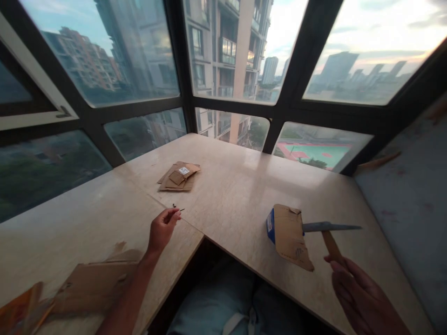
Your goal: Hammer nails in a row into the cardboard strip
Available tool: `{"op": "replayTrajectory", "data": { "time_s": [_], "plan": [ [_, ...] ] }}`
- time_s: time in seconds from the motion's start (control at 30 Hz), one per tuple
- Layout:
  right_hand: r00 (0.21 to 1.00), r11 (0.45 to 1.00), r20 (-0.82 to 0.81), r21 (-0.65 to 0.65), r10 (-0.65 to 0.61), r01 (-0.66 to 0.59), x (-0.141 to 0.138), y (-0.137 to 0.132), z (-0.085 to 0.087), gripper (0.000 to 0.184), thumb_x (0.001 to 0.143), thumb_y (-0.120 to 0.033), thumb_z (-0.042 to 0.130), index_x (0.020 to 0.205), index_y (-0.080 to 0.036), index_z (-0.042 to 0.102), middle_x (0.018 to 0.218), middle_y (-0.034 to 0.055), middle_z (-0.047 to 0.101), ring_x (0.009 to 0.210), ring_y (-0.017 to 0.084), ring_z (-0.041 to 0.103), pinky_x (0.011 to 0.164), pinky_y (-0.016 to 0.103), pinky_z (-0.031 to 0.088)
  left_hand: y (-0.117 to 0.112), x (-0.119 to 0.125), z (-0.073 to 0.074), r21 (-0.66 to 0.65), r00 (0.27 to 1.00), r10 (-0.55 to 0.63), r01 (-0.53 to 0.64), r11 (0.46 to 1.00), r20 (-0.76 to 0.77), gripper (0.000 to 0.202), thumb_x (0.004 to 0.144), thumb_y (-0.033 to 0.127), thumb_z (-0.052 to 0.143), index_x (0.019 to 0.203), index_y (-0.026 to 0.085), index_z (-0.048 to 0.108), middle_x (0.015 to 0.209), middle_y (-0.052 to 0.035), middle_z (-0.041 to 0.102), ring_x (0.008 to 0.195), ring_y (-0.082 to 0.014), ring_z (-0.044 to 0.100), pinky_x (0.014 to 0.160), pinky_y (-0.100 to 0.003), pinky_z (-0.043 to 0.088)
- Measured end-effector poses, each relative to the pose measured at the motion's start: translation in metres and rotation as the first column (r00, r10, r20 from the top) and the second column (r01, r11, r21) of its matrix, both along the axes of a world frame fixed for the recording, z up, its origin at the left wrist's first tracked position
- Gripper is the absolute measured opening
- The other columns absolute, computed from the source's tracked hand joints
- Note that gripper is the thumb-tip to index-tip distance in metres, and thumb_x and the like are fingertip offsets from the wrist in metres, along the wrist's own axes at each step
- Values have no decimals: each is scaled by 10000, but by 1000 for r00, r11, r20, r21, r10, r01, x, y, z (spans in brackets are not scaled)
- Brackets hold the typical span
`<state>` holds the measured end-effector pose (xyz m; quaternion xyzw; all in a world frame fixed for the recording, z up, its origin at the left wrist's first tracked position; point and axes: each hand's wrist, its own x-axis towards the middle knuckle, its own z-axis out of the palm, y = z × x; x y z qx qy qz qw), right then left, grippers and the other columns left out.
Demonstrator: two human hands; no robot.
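Observation:
My left hand (162, 229) is raised just above the marble counter (237, 195), fingers pinched on a small thin dark nail (177, 210). Another tiny dark nail (173, 205) lies on the counter just beyond it. My right hand (359, 298) at the lower right grips the wooden handle of a hammer (330, 228); its grey metal head points toward a folded cardboard piece with a blue edge (288, 235) on the counter.
A small stack of flattened cardboard pieces (179, 177) lies further back near the windows. More cardboard flaps (91, 286) and an orange item (17, 311) sit at the lower left. Dark-framed windows (181, 102) wrap the counter; my lap (223, 307) shows in the counter's notch.

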<state>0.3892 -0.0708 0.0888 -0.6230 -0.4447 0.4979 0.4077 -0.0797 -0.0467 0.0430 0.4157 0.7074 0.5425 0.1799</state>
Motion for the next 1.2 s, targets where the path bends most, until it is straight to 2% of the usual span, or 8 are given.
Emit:
{"op": "replayTrajectory", "data": {
  "time_s": [0.1, 0.27, 0.37, 0.53, 0.63, 0.73, 0.83, 1.2],
  "plan": [
    [998, 998, -60, -57, 28, -32, -10, 8, 13, 490, 799, -632, 581, 1079, -245, 471, 488, -141, 324, 226, 22, 220, 207, 114, 191, 21, 36, 21, 41, 992, -105, 103, 994, 72, 381, 712, 443, 684, 930, 131, 693, 751, -58, 714, 681, -179, 672, 603, -273, 548],
    [995, 995, -22, 21, 100, -100, -13, 28, 29, 411, 843, -607, 526, 985, -227, 458, 507, -138, 371, 233, 29, 244, 182, 131, 235, 63, 112, 46, 102, 926, -359, 348, 932, 116, 353, 728, 427, 693, 931, 139, 697, 764, -53, 717, 675, -169, 669, 604, -275, 556],
    [995, 989, 15, 104, 104, -105, -13, 40, 34, 348, 873, -565, 500, 924, -227, 432, 532, -130, 389, 236, 35, 271, 178, 142, 242, 87, 165, 52, 160, 828, -543, 523, 837, 137, 304, 762, 412, 661, 900, 142, 669, 782, -62, 719, 721, -184, 691, 587, -268, 553],
    [993, 979, 101, 193, 53, -72, -14, 53, 37, 329, 899, -551, 456, 906, -223, 425, 589, -109, 422, 246, 32, 310, 183, 147, 255, 121, 248, 50, 180, 620, -778, 757, 628, 103, 214, 820, 357, 583, 885, 156, 616, 794, -67, 713, 691, -178, 697, 523, -246, 520],
    [994, 964, 107, 262, 19, -47, -14, 55, 35, 322, 918, -549, 425, 916, -227, 428, 594, -105, 424, 250, 35, 331, 188, 143, 248, 137, 282, 45, 152, 594, -804, 797, 585, -18, 169, 829, 300, 568, 885, 159, 642, 756, -55, 707, 669, -164, 683, 603, -271, 541],
    [994, 959, 103, 280, 26, -54, -10, 54, 31, 326, 927, -547, 410, 951, -224, 447, 596, -102, 426, 255, 37, 346, 195, 136, 243, 149, 298, 38, 117, 588, -797, 808, 577, -136, 168, 832, 256, 567, 918, 163, 677, 826, -67, 729, 727, -174, 688, 701, -308, 553],
    [995, 969, 83, 234, 60, -78, -4, 53, 26, 338, 922, -548, 418, 989, -220, 471, 617, -97, 436, 256, 33, 335, 190, 141, 251, 157, 303, 31, 94, 587, -775, 807, 583, -233, 176, 830, 219, 569, 937, 173, 702, 920, -78, 739, 811, -188, 691, 763, -329, 552],
    [999, 980, -28, 197, 21, -16, 13, 57, 11, 315, 903, -538, 452, 944, -226, 456, 602, -111, 405, 254, 32, 314, 178, 144, 262, 161, 300, 25, 16, 550, -745, 808, 589, -378, 187, 843, 219, 574, 948, 211, 727, 926, -59, 748, 806, -190, 671, 792, -341, 534]
  ]
}}
